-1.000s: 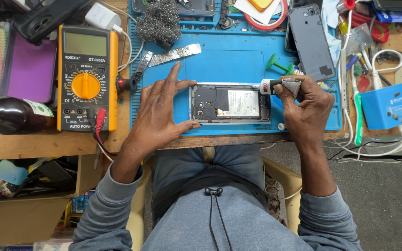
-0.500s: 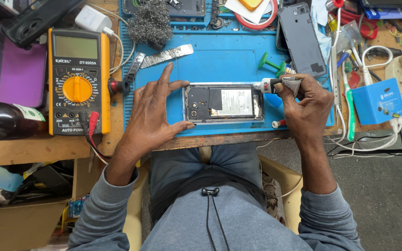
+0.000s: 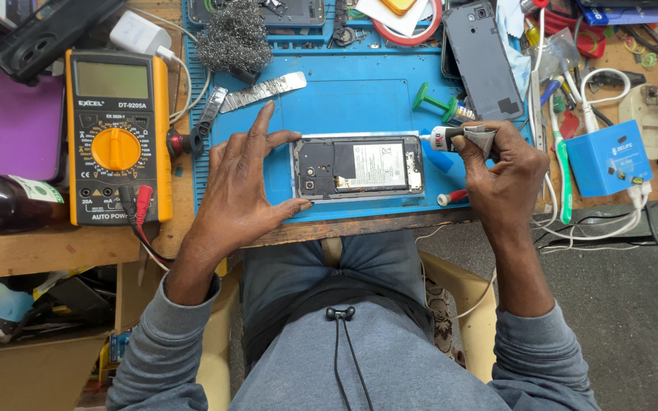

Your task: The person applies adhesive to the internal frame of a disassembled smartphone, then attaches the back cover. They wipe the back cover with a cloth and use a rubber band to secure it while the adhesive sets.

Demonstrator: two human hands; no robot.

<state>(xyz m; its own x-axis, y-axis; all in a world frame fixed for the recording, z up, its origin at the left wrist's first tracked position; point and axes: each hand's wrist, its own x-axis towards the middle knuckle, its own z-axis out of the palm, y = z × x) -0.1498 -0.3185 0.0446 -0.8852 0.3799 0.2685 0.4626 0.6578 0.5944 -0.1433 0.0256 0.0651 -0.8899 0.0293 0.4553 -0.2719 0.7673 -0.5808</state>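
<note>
An opened phone (image 3: 359, 167) with its back off lies flat on the blue work mat (image 3: 359, 99), battery and boards showing. My left hand (image 3: 241, 186) rests spread on the mat at the phone's left end, thumb and forefinger touching its corners. My right hand (image 3: 500, 171) grips a small squeezed glue tube (image 3: 458, 137), with the tube's nozzle at the phone's top right corner.
A yellow multimeter (image 3: 116, 133) with red and black leads lies left of the mat, a dark bottle (image 3: 1, 205) beside it. The phone's back cover (image 3: 485, 57), steel wool (image 3: 234, 34), a metal strip (image 3: 264, 91), a green tool (image 3: 432, 100) and a blue box (image 3: 607, 160) with cables surround the mat.
The view has drifted slightly. Both hands stay at the phone's ends, and the tube remains at the phone's top right corner.
</note>
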